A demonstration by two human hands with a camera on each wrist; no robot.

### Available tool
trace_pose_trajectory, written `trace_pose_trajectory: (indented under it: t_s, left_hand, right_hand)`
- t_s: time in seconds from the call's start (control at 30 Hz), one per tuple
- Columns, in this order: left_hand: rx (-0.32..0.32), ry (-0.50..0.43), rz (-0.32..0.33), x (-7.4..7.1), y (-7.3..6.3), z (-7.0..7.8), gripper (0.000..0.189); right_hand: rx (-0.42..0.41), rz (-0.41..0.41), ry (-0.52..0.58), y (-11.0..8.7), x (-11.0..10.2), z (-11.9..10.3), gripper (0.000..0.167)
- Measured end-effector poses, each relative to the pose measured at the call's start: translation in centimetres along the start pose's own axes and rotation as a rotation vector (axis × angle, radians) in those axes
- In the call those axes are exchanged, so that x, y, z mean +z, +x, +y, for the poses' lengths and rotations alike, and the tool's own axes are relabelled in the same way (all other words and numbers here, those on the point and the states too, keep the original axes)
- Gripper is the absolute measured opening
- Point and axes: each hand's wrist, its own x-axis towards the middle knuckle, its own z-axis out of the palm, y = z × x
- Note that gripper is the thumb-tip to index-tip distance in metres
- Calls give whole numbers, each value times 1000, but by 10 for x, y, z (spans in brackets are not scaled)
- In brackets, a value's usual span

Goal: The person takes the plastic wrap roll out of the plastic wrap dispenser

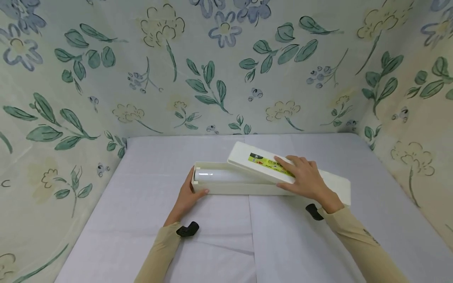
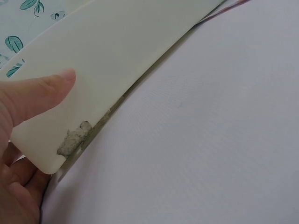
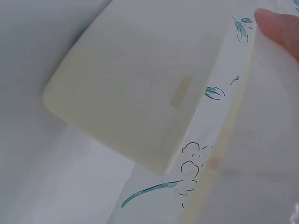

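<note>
The left hand [image 1: 185, 198] grips the end of the white box [image 1: 226, 189], thumb on its near wall, other fingers bent round the end; 1 grey patch [image 2: 74, 139] shows near that thumb. Just right of these fingers, 1 roll [image 1: 224, 175] lies inside. The right hand [image 1: 306, 177], fingers spread across the top and thumb at the near edge, holds the lid [image 1: 334, 186] askew over the box's right part.
</note>
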Motion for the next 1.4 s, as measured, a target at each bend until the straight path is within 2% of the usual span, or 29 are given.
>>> trace_pose_trajectory:
  t_s: [0.23, 0.43, 0.63, 0.9, 1.13, 1.4]
  left_hand:
    - [-3, 26, 16, 1, 10, -26, 98]
    - [12, 22, 14, 2, 10, -31, 99]
    - [-23, 18, 11, 2, 8, -26, 98]
    - [-14, 19, -7, 4, 0, 5, 95]
    - [-32, 7, -5, 3, -1, 8, 95]
    - [-38, 14, 2, 2, -2, 7, 95]
  right_hand:
    - [28, -8, -19, -1, -2, 5, 82]
    - [43, -5, -10, -5, -2, 11, 81]
    - [73, -6, 4, -8, -1, 16, 81]
    - [108, 10, 20, -10, 0, 23, 82]
    - [111, 43, 20, -11, 4, 25, 82]
    - [128, 82, -31, -12, 3, 30, 83]
